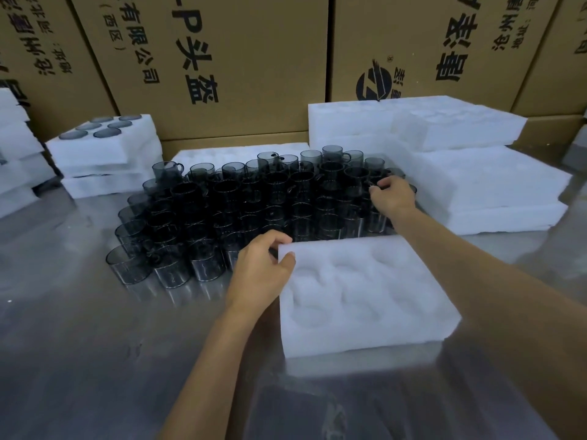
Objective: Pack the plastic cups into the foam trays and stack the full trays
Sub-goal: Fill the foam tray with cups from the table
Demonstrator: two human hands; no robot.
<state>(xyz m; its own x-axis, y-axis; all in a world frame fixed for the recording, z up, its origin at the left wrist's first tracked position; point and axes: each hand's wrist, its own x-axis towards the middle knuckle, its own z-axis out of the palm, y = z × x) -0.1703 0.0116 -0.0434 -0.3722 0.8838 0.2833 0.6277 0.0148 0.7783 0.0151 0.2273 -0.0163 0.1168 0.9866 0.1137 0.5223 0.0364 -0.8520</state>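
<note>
so my left hand (262,274) pinches the empty foam tray (365,296) by its 10 o'clock corner, right hand (392,195) curled onto a cup (376,185) at the pile's 2 o'clock edge on the desk (79,344).

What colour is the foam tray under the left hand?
White, plain; the foam tray shows best in the head view.
</note>
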